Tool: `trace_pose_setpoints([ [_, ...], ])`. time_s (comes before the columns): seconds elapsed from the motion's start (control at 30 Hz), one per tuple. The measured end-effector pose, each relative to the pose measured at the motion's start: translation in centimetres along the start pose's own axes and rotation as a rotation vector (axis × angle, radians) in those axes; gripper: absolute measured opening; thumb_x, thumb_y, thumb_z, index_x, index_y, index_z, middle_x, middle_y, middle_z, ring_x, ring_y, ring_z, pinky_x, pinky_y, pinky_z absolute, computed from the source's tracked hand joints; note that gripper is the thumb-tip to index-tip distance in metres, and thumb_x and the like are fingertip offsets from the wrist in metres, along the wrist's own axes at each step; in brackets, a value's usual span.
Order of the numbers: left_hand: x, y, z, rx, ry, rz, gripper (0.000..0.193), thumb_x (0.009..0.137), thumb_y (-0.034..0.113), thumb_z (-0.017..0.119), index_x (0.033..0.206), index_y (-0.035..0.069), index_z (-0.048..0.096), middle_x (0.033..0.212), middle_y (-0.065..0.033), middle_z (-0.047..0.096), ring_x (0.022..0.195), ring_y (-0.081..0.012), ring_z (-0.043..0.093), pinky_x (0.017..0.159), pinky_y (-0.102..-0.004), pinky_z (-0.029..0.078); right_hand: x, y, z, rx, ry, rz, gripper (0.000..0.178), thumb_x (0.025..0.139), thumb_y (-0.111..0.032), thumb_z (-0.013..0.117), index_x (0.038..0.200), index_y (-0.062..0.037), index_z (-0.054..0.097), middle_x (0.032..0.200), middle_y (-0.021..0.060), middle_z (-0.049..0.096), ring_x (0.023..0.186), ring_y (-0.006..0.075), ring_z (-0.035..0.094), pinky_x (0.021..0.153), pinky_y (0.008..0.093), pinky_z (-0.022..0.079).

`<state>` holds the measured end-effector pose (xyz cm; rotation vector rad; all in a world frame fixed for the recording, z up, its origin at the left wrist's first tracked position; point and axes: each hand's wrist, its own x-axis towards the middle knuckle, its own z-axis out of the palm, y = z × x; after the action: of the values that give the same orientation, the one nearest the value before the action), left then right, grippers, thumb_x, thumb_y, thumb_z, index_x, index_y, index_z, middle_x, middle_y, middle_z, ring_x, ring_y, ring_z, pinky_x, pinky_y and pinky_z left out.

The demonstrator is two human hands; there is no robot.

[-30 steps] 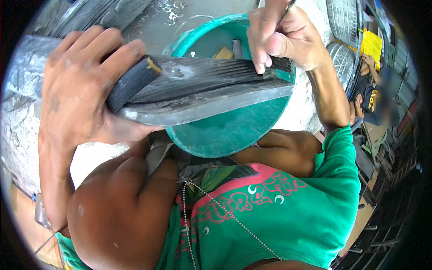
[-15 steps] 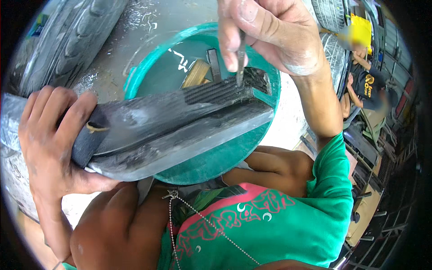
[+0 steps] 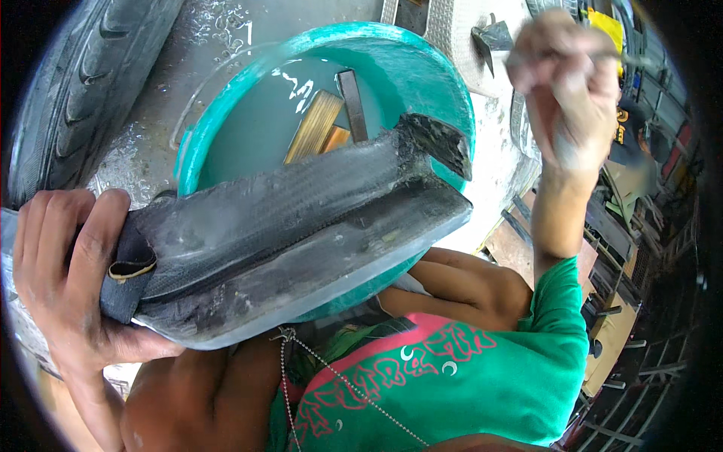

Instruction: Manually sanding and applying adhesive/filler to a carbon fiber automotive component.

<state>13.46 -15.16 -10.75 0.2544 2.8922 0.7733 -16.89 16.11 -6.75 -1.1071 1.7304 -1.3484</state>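
A long dark grey part (image 3: 286, 218) with a lengthwise groove and a woven, carbon-fibre-like texture lies across my front, its right end split into two prongs. My left hand (image 3: 71, 271) is wrapped round its left end. A black band with a tan inner edge (image 3: 129, 270) loops there beside my fingers. My right hand (image 3: 565, 90) is raised at the upper right, away from the part, closed round a thin, rod-like metal tool (image 3: 639, 60). Motion smears that hand and the tool, so the tip cannot be made out.
Beneath the part stands a green basin (image 3: 444, 83) of cloudy water, with wooden blocks (image 3: 316, 124) and a dark bar (image 3: 352, 104) in it. Tyres (image 3: 90, 83) lie at the upper left. A dark scrap (image 3: 493, 39) sits beyond the basin; another person (image 3: 625, 139) is at the right.
My right hand has lifted the thin tool off the part's right end and swung up and right. The part has shifted slightly left and down at its left end, with my left hand still on it.
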Motion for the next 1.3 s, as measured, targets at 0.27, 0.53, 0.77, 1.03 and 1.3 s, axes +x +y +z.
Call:
trace_pose_setpoints([
  [0.27,-0.7,-0.5,0.5,-0.026,-0.054,-0.013,0.112,0.053,0.08,0.075,0.126,-0.005,0.06,0.103,-0.0252,0.06,0.093,-0.0422,0.065,0.077,-0.0454,0.053,-3.3,-3.8,0.7,0.119,-0.115,0.051,0.012,0.097,-0.019,0.069,0.105,-0.0159,0.06,0.095,0.005,0.054,0.08,0.0189,0.065,0.064,0.0279,0.055],
  [0.53,-0.8,-0.5,0.5,-0.084,-0.074,-0.029,0.113,0.05,0.072,0.083,0.127,-0.006,0.059,0.101,-0.0244,0.059,0.089,-0.0396,0.065,0.074,-0.043,0.054,-3.3,-3.5,2.4,-0.03,-0.218,-0.037,0.018,0.094,-0.017,0.071,0.105,-0.0081,0.06,0.095,0.0175,0.069,0.075,0.0275,0.071,0.063,0.0403,0.064],
  [0.77,-0.8,-0.6,0.8,-0.09,-0.07,-0.009,0.113,0.042,0.058,0.088,0.13,-0.007,0.057,0.111,-0.0262,0.059,0.101,-0.041,0.064,0.084,-0.0429,0.054,-4.7,-4.1,3.5,-0.294,-0.211,-0.176,0.013,0.082,0.001,0.075,0.082,0.0025,0.062,0.097,0.0303,0.07,0.08,0.0439,0.073,0.062,0.0465,0.064],
  [1.03,-2.8,-0.5,0.9,-0.117,-0.151,-0.206,0.123,0.036,0.055,0.091,0.135,-0.008,0.055,0.132,-0.0315,0.054,0.127,-0.0406,0.056,0.108,-0.0426,0.043,-3.4,-4.3,2.3,0.027,-0.097,-0.016,0.023,0.098,-0.021,0.067,0.11,-0.0072,0.053,0.1,0.0166,0.067,0.086,0.032,0.07,0.078,0.0463,0.061],
  [1.3,-2.7,-0.9,1.4,-0.225,-0.15,-0.228,0.125,0.032,0.05,0.093,0.135,-0.009,0.054,0.131,-0.0292,0.052,0.125,-0.0392,0.056,0.106,-0.041,0.043,-2.2,-8.5,4.3,-0.676,-0.273,0.042,0.015,0.097,-0.012,0.066,0.093,-0.0013,0.056,0.085,0.0256,0.069,0.071,0.0318,0.07,0.061,0.0414,0.059],
])
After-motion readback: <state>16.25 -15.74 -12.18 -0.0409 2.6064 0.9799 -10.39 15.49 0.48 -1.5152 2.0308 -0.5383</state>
